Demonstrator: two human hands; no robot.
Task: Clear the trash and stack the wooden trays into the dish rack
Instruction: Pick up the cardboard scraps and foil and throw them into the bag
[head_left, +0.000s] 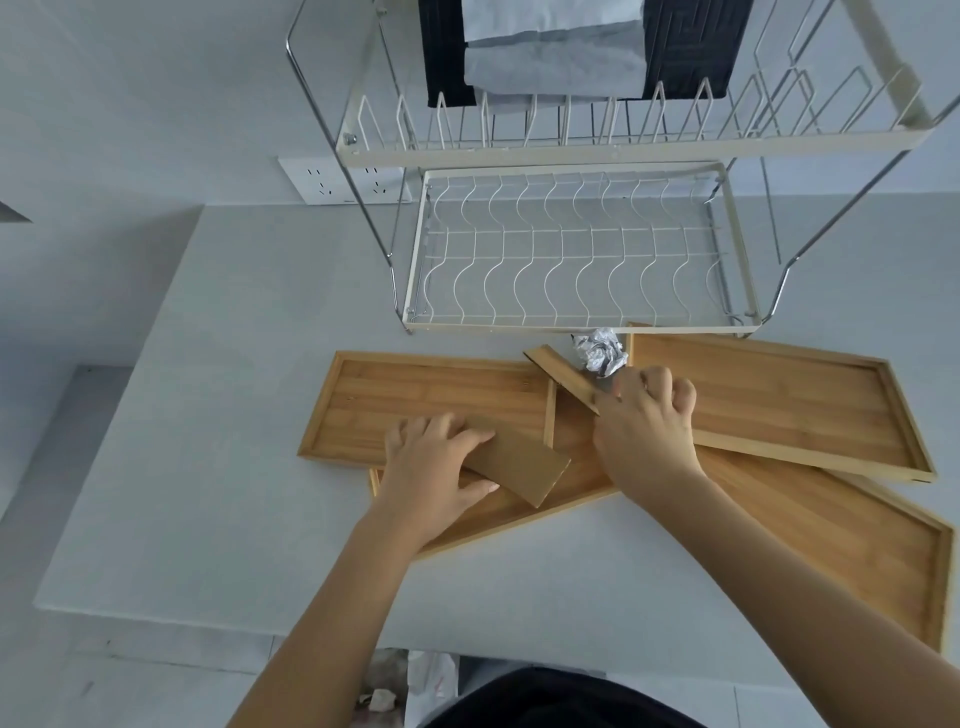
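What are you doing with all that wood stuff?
A person is tidying up. The left hand holds a cardboard piece, and the right hand grips another cardboard strip near a crumpled foil ball. Three wooden trays lie overlapping on the counter; the dish rack shelf holds none yet.

the right hand (647, 415) covers the near end of a cardboard strip (558, 376) and part of the crumpled foil (597, 353). the left hand (431, 467) hides one end of the flat cardboard piece (524, 467). the bottom tray (831, 519) lies mostly under two others, its right corner cut off by the frame edge. the dish rack (571, 150) top runs out of view.
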